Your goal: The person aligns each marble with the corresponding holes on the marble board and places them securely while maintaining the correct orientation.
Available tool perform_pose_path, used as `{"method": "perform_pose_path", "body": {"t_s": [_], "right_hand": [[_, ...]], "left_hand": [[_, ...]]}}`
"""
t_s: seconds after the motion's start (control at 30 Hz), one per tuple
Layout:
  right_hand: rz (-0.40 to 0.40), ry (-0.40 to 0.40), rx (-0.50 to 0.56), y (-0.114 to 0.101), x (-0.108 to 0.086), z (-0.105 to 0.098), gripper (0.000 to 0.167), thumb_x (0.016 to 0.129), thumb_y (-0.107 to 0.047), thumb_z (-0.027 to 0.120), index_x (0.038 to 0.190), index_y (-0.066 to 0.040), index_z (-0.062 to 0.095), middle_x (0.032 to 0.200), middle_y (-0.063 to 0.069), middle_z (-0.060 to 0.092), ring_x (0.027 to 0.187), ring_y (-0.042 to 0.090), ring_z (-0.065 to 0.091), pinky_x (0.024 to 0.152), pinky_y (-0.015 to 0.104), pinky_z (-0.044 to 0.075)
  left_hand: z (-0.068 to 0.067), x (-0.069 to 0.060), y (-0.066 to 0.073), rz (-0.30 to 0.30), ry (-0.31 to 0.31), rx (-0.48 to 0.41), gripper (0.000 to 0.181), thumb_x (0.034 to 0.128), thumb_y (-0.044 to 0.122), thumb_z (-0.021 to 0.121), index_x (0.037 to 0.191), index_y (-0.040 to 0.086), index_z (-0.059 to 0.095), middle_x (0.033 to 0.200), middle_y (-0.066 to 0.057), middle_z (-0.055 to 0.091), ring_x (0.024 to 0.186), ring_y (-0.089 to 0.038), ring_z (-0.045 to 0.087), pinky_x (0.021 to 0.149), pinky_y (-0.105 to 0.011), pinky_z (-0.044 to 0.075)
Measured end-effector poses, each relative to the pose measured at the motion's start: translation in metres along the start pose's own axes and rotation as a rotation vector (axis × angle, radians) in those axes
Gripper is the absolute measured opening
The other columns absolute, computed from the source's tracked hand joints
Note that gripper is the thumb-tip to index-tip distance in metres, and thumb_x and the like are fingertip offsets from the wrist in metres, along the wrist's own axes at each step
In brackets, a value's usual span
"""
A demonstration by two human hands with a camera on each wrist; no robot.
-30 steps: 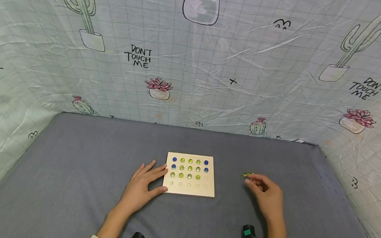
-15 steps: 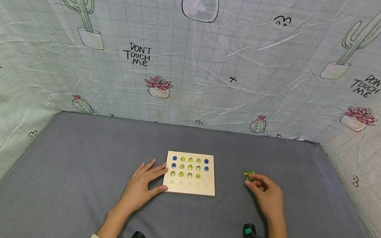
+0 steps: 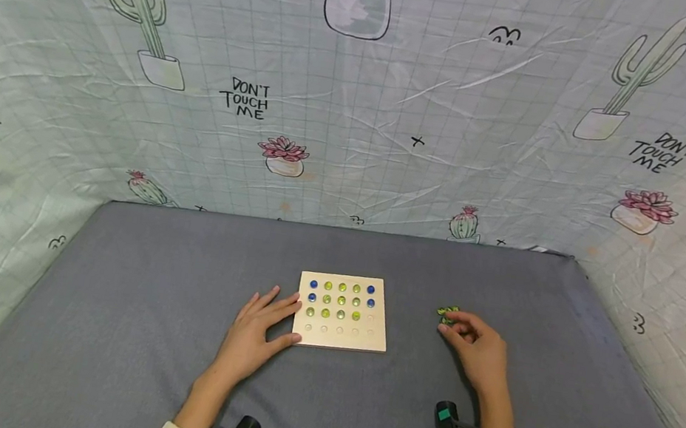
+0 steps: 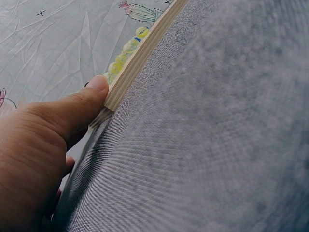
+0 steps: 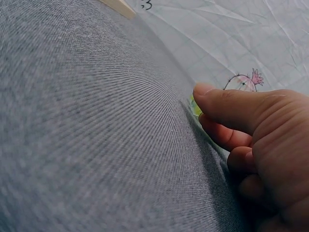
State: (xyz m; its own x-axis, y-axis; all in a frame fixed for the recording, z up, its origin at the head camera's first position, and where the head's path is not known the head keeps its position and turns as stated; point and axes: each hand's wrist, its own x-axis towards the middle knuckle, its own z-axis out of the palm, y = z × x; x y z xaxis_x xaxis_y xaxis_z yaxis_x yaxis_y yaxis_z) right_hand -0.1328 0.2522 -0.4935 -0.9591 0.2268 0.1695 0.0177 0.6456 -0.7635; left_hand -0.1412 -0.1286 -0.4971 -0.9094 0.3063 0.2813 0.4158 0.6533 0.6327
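Right hand (image 3: pixel 480 350): thumb and fingers narrowed, green beads (image 3: pixel 447 310) at the fingertips; whether one is held cannot be told. Board (image 3: pixel 338 341): well left, long axis crosswise, touched by the nearer, spread left hand (image 3: pixel 251 338).

Soft even light, faint sheen on creased wall cloth (image 3: pixel 459 75), shadow beneath right fingers (image 5: pixel 219 131), tablecloth (image 4: pixel 260 121) partly blurred (wrist views)

Left hand (image 3: pixel 250 341) against pale board (image 3: pixel 339 341) (marbles (image 3: pixel 341 300) aboard)
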Motion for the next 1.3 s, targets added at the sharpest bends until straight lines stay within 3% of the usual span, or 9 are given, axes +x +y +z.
{"method": "perform_pose_path", "body": {"t_s": [1.3], "right_hand": [[-0.009,-0.023,0.002,0.0007,-0.0015,0.0006,0.023,0.082,-0.027,0.078,0.100,-0.014,0.074,0.079,-0.001,0.065,0.060,0.011,0.050,0.050,0.022,0.040]], "left_hand": [[0.0023,-0.0008,-0.0011,-0.001,0.002,0.003,0.060,0.0803,0.038,0.075,0.133,0.015,0.060,0.140,0.002,0.051,0.139,-0.027,0.031,0.118,-0.045,0.012]]}}
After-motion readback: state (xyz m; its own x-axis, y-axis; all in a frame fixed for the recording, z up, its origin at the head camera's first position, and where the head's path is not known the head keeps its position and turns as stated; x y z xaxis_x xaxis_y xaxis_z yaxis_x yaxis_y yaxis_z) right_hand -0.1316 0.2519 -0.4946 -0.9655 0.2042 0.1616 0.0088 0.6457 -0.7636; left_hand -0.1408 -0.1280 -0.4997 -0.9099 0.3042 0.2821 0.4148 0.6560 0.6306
